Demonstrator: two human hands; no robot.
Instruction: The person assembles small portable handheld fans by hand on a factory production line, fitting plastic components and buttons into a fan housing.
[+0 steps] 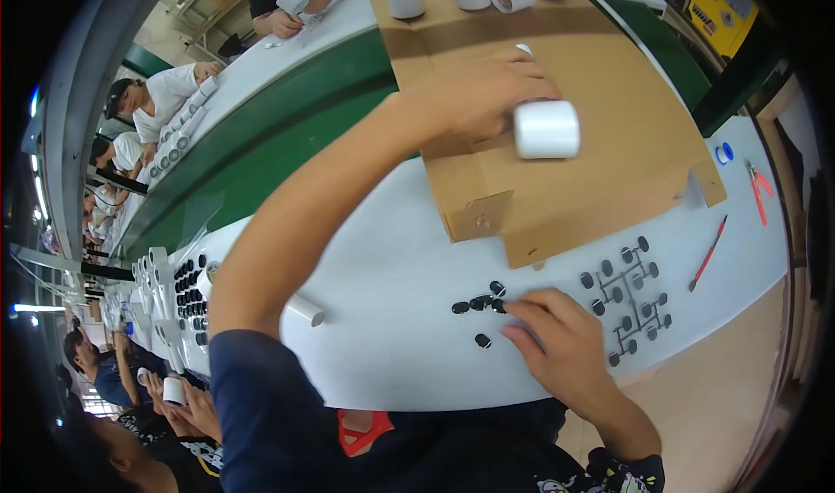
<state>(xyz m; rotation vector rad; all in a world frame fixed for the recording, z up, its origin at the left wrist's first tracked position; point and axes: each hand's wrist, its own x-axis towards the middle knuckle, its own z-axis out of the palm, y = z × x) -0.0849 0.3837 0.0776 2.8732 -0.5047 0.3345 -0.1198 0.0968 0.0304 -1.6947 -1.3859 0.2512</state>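
My left hand (496,91) reaches across to the cardboard sheet (600,180), its fingers curled against a white cylinder (546,129) lying on its side. The thumb is mostly hidden, and a bit of something white shows behind the fingers. Low over the white table, my right hand (561,341) has thumb and forefinger apart, with the forefinger tip at a small group of glossy black discs (480,303). One more black disc (484,341) lies nearer to me. Right of that hand rests a black moulded frame (639,302) with round discs on its branches.
White cylinders (405,1) stand along the cardboard's far edge. At right lie a red pen-like tool (709,254), red-handled pliers (758,193) and a blue-rimmed spool (724,152). A white tube (304,310) and rows of black discs (190,289) are left. A green conveyor belt (287,136) runs beyond; co-workers sit along it.
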